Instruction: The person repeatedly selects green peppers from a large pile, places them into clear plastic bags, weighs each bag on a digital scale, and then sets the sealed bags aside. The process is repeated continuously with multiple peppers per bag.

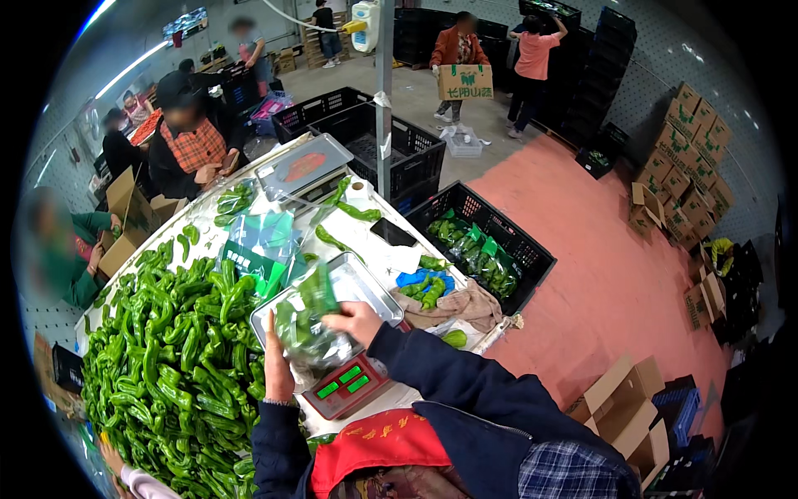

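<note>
A clear plastic bag of green peppers (pixel 300 327), blurred by motion, is held between my two hands above the metal pan (pixel 358 280) of a red digital scale (pixel 333 408). My right hand (pixel 355 322) pinches the bag at its upper right side. Against the bag's left side lies my left hand (pixel 278 365), its thumb side up and its other fingers partly hidden. Green digits glow on the scale's display. Just left of my left hand rises a big heap of loose green peppers (pixel 181 349). Flat printed plastic bags (pixel 259 246) lie beyond the pan.
A black crate (pixel 530 274) holding bagged peppers stands right of the table, below a metal post (pixel 384 106). Another scale (pixel 305 165), a phone (pixel 393 232) and a brown cloth (pixel 461 305) lie on the table. Several people work around; one's hand (pixel 112 458) touches the heap's lower left.
</note>
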A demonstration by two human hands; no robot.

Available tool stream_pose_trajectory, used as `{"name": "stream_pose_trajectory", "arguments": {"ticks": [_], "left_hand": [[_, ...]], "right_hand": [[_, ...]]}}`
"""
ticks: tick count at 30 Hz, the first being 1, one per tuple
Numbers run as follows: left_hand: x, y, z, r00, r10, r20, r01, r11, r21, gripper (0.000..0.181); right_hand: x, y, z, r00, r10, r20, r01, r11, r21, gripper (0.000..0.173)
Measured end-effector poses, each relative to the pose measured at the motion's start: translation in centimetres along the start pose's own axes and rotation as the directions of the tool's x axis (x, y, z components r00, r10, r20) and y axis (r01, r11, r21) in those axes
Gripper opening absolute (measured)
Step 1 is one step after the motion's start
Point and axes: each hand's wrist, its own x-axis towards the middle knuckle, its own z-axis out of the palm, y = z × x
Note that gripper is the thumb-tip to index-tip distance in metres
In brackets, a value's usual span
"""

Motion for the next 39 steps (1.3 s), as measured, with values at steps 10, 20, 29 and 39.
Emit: {"name": "stream_pose_trajectory", "arguments": {"ticks": [10,20,29,39], "left_hand": [[-2.9,-3.5,3.4,0.998,0.019,0.067,0.011,0.908,-0.418,0.055],[3.3,-5.8,12.5,0.894,-0.390,0.221,0.447,0.739,-0.505,0.057],[13.1,-5.5,30.4,0.835,-0.489,0.253,0.468,0.872,0.142,0.061],[18.4,-10.6,29.7,0.760,-0.638,0.123,0.639,0.768,0.040,0.037]], "right_hand": [[-6.8,-11.0,-0.3,0.701,-0.713,0.014,0.496,0.473,-0.728,0.056],[-10.2,0.5,-16.2,0.949,0.314,0.014,-0.209,0.598,0.774,0.058],[-12.0,1.6,-35.0,0.982,0.178,-0.068,0.002,0.344,0.939,0.049],[-3.1,16.0,-57.6,0.669,0.547,-0.504,0.086,0.616,0.783,0.040]]}}
